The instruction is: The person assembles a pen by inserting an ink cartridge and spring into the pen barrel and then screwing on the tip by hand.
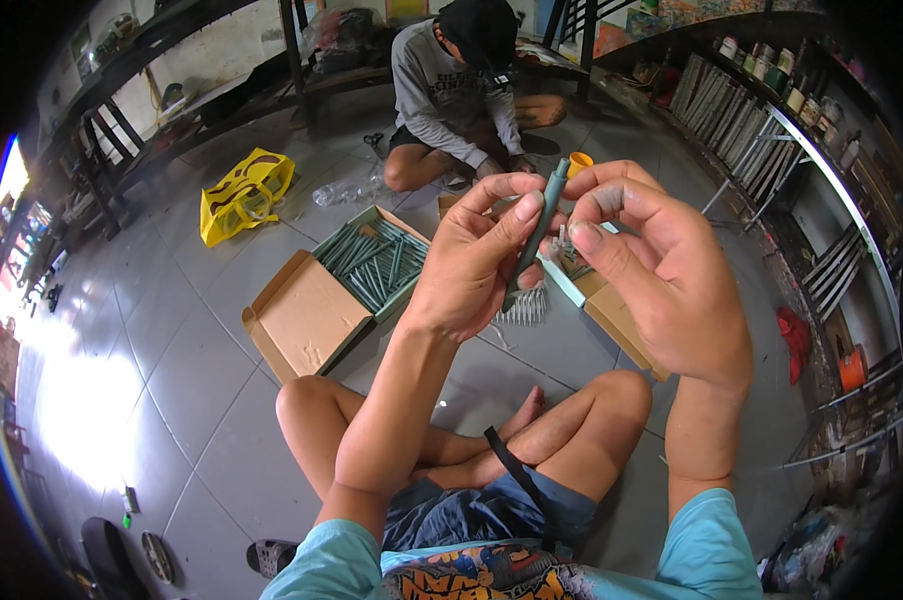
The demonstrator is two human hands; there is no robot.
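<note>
Raised in front of me, my left hand (482,250) grips a slim grey-green pen-like tube (543,225) between thumb and fingers. The tube stands tilted, its narrower end up. My right hand (652,265) is curled close beside its upper part, thumb and fingertips drawn together; whatever they pinch is too small to make out. Behind my left wrist lies an open cardboard box (307,305) filled with many similar green tubes (377,265). Beneath my hands, a row of small clear pieces (524,306) rests on the floor. A second open box (622,322) is partly hidden by my right hand.
Across from me a person (442,90) in a grey top sits on the tiled floor. A yellow bag (247,195) and clear plastic (352,188) lie to the left. A yellow round object (579,162) shows behind my hands. Shelves with jars (772,75) line the right.
</note>
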